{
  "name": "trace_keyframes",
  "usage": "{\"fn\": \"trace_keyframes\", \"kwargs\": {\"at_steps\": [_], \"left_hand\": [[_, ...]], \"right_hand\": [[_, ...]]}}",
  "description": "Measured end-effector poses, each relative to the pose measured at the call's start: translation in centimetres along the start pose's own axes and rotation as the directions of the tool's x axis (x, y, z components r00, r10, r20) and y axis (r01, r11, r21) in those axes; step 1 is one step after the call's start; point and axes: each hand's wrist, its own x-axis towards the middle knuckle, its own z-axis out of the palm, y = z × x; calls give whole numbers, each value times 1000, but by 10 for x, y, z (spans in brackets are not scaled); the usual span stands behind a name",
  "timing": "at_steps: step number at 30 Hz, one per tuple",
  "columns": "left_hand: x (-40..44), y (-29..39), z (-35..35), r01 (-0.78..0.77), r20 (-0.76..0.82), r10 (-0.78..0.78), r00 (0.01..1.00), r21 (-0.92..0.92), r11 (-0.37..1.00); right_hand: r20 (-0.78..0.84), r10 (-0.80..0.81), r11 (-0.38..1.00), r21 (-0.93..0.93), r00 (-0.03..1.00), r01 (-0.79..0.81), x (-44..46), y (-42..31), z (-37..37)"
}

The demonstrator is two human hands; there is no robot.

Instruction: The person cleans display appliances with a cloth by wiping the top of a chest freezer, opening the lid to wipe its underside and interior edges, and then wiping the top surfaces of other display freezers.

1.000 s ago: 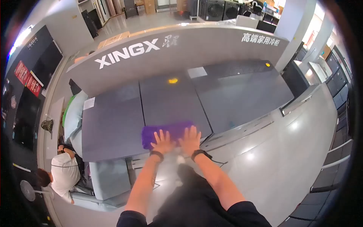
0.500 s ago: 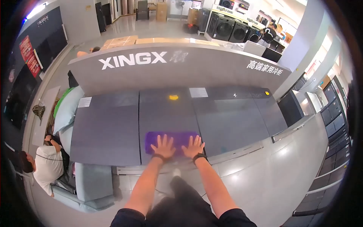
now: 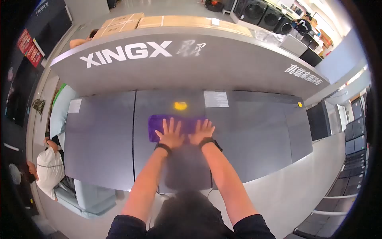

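A purple cloth (image 3: 157, 125) lies flat on the middle dark grey freezer lid (image 3: 159, 101). My left hand (image 3: 171, 134) presses on its left half with fingers spread. On its right part rests my right hand (image 3: 202, 132), fingers also spread and palm down. Both wrists wear dark bands. Beyond the cloth, a yellow sticker (image 3: 180, 106) sits on the same lid, and a white paper sheet (image 3: 216, 99) lies to its right.
Behind the lids rises a grey panel (image 3: 131, 75) lettered XINGX, with cardboard boxes (image 3: 175, 21) past it. A person in a white shirt (image 3: 50, 171) sits at the left by a light blue sofa (image 3: 93, 195). Washing machines (image 3: 270, 20) stand at the back right.
Both hands and the purple cloth have moved forward over the lid, away from its front edge and closer to the yellow sticker. The view has shifted, and my body leans nearer the lids.
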Motion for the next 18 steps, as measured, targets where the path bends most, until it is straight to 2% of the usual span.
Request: {"fn": "trace_keyframes", "kwargs": {"at_steps": [5, 9, 10, 12, 14, 16, 18], "left_hand": [[10, 7, -15, 33, 55, -34, 998, 21, 999], [17, -3, 5, 9, -115, -5, 993, 38, 999], [17, -5, 9, 17, -120, -13, 993, 27, 999], [10, -6, 5, 26, -95, -24, 995, 20, 999], [-13, 0, 3, 42, -22, -42, 999, -2, 999], [-36, -3, 19, 27, -27, -27, 999, -2, 1000], [-66, -4, 41, 27, -40, -28, 999, -22, 999]], "right_hand": [[-2, -50, 999, 19, 999, 50, 14, 4, -17], [-117, -81, 989, 112, 990, 95, 2, 16, 1], [-165, -85, 983, 148, 983, 110, -3, 15, 5], [-150, -84, 981, 160, 985, 108, -19, 18, 10], [-150, -77, 988, 122, 986, 96, -42, 24, 22], [-170, -78, 996, 25, 982, 83, -70, 25, 42], [-185, -77, 995, 43, 980, 86, -102, 26, 64]]}}
